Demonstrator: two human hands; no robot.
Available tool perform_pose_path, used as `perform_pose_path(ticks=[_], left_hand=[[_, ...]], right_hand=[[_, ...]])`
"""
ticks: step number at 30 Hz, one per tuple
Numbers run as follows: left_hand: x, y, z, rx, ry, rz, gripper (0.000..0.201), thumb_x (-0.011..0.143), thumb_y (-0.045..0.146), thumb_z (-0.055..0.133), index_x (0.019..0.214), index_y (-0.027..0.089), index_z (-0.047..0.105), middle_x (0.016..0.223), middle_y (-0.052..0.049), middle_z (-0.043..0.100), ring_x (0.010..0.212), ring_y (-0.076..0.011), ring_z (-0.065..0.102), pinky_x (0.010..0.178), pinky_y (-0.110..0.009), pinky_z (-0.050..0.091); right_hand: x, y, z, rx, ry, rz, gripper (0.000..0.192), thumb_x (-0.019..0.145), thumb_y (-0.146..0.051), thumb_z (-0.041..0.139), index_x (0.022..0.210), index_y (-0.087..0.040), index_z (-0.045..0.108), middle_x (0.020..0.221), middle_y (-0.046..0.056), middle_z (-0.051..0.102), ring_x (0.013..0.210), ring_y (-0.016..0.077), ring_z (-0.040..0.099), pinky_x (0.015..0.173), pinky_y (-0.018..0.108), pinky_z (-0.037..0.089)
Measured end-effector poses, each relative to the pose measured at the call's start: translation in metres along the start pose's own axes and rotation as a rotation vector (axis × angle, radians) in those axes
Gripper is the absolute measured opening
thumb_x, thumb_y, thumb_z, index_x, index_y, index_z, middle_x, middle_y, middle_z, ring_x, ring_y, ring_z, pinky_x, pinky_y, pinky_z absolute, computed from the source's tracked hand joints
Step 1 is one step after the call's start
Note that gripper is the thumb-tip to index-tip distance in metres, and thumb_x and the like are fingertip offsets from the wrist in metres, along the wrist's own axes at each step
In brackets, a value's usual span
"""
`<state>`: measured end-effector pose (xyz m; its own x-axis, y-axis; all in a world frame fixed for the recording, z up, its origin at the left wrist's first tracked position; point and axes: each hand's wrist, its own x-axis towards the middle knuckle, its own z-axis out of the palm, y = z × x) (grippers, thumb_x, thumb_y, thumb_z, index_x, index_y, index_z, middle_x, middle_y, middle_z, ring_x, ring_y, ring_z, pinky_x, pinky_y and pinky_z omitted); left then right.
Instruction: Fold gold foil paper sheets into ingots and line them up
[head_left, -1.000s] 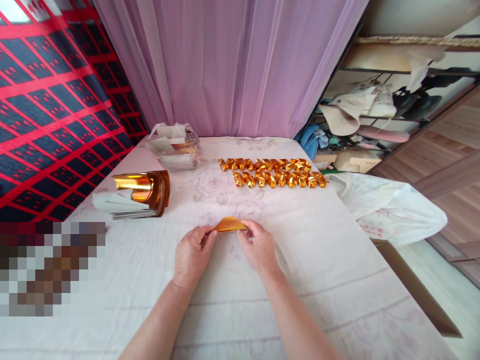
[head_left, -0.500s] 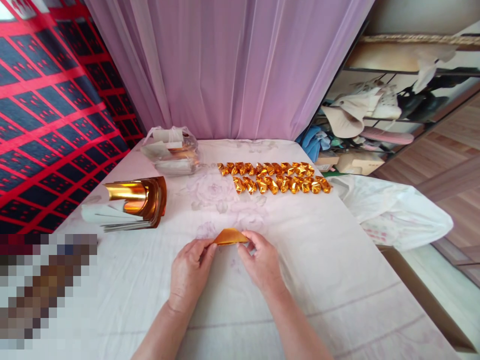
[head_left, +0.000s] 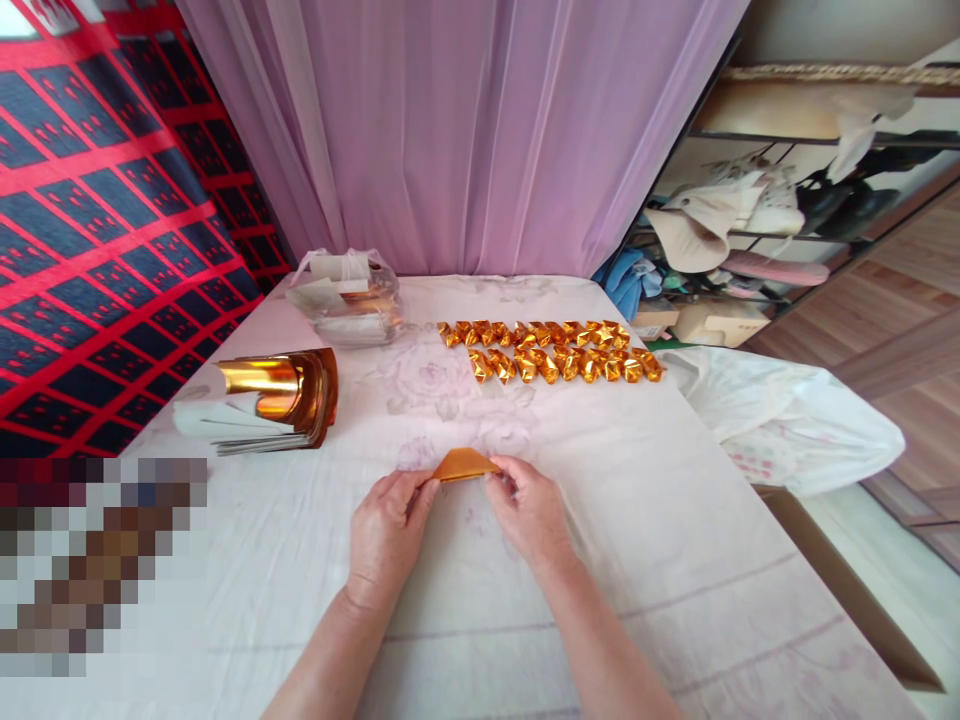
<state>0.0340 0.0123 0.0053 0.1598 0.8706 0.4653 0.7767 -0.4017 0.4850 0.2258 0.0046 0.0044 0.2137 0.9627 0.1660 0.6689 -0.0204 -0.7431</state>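
Between my two hands is a folded piece of gold foil paper (head_left: 465, 464), shaped like a low trapezoid with pointed ends. My left hand (head_left: 394, 520) pinches its left corner between thumb and fingers. At the opposite corner, my right hand (head_left: 529, 508) grips it the same way. Beyond them, two rows of folded gold foil pieces (head_left: 566, 366) lie on the flowered white cloth (head_left: 480, 580). To the left sits a stack of gold foil sheets (head_left: 319, 395), curled, with pale undersides showing.
A clear plastic bag (head_left: 349, 310) with more paper stands at the back left. Purple curtains (head_left: 465, 130) hang behind the table. On the right are a shoe rack (head_left: 765, 230), a white plastic bag (head_left: 810, 425) and a cardboard box edge (head_left: 855, 590).
Both hands still hold the folded foil paper by its corners. Hands and paper appear slightly farther right and higher in view, and the whole scene has shifted a little.
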Motion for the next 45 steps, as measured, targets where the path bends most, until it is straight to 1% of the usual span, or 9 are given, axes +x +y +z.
perform_pose_path(ticks=[2,7,11,15,22,28,34,38,45], left_hand=[[0.000,0.000,0.000,0.010,-0.017,-0.012,0.026,0.098,0.035,0.048,0.092,0.023,0.069,0.084,-0.001,0.073,0.075,-0.0176,0.068,0.069,-0.029,0.052],[0.001,0.001,-0.001,0.036,-0.077,-0.012,0.022,0.096,0.033,0.051,0.092,0.023,0.069,0.086,-0.002,0.074,0.077,-0.0183,0.068,0.070,-0.030,0.052],[0.002,0.004,-0.001,0.049,-0.100,-0.046,0.016,0.093,0.031,0.054,0.093,0.023,0.068,0.084,-0.001,0.072,0.075,-0.0184,0.067,0.068,-0.030,0.050],[0.003,0.007,-0.001,0.080,-0.113,-0.086,0.014,0.091,0.028,0.054,0.088,0.022,0.065,0.080,-0.001,0.069,0.073,-0.0197,0.065,0.067,-0.032,0.048],[0.004,0.008,-0.003,0.227,-0.163,-0.025,0.022,0.094,0.033,0.050,0.091,0.020,0.066,0.087,-0.007,0.068,0.081,-0.0248,0.062,0.074,-0.037,0.046],[0.006,0.009,-0.006,0.219,-0.195,-0.041,0.025,0.095,0.032,0.046,0.088,0.021,0.067,0.086,-0.007,0.068,0.080,-0.0247,0.062,0.072,-0.037,0.044],[0.007,0.011,-0.008,0.236,-0.226,-0.065,0.026,0.095,0.031,0.045,0.085,0.020,0.066,0.083,-0.007,0.067,0.080,-0.0248,0.062,0.071,-0.036,0.042],[0.007,0.012,-0.008,0.257,-0.237,-0.079,0.026,0.095,0.030,0.045,0.083,0.020,0.066,0.082,-0.007,0.066,0.080,-0.0249,0.062,0.071,-0.036,0.041],[0.008,0.012,-0.008,0.241,-0.251,-0.097,0.024,0.095,0.029,0.047,0.083,0.020,0.065,0.082,-0.006,0.067,0.080,-0.0249,0.063,0.070,-0.036,0.040]], right_hand=[[0.000,0.000,-0.001,-0.018,-0.008,0.002,0.028,0.081,-0.030,0.053,0.098,-0.020,0.074,0.090,0.007,0.076,0.070,0.0169,0.069,0.067,0.025,0.051],[0.000,0.001,-0.003,-0.007,-0.029,0.044,0.023,0.082,-0.026,0.052,0.091,-0.023,0.073,0.080,0.003,0.076,0.068,0.0167,0.070,0.063,0.024,0.049],[-0.001,0.002,-0.002,-0.019,-0.010,0.023,0.022,0.082,-0.025,0.053,0.089,-0.024,0.074,0.081,0.003,0.076,0.069,0.0165,0.070,0.064,0.023,0.049],[-0.002,0.002,0.000,-0.018,0.012,-0.023,0.023,0.082,-0.026,0.053,0.089,-0.025,0.074,0.084,0.003,0.076,0.071,0.0161,0.069,0.066,0.023,0.050],[-0.004,0.001,0.000,0.006,-0.006,-0.053,0.024,0.083,-0.028,0.051,0.089,-0.023,0.073,0.080,0.003,0.075,0.068,0.0153,0.068,0.063,0.022,0.048],[-0.004,-0.001,-0.004,-0.012,-0.047,-0.076,0.021,0.083,-0.029,0.055,0.088,-0.023,0.074,0.076,0.002,0.075,0.063,0.0145,0.065,0.062,0.022,0.046],[-0.002,0.001,-0.008,-0.023,-0.123,-0.127,0.022,0.087,-0.030,0.055,0.090,-0.023,0.075,0.082,0.003,0.076,0.069,0.0153,0.067,0.065,0.023,0.046],[-0.003,0.000,-0.008,-0.047,-0.115,-0.164,0.022,0.087,-0.029,0.053,0.086,-0.022,0.074,0.078,0.004,0.074,0.068,0.0153,0.066,0.065,0.022,0.045],[-0.004,-0.003,-0.009,-0.066,-0.128,-0.161,0.021,0.087,-0.030,0.053,0.079,-0.022,0.070,0.072,0.002,0.072,0.064,0.0139,0.063,0.062,0.022,0.041]])
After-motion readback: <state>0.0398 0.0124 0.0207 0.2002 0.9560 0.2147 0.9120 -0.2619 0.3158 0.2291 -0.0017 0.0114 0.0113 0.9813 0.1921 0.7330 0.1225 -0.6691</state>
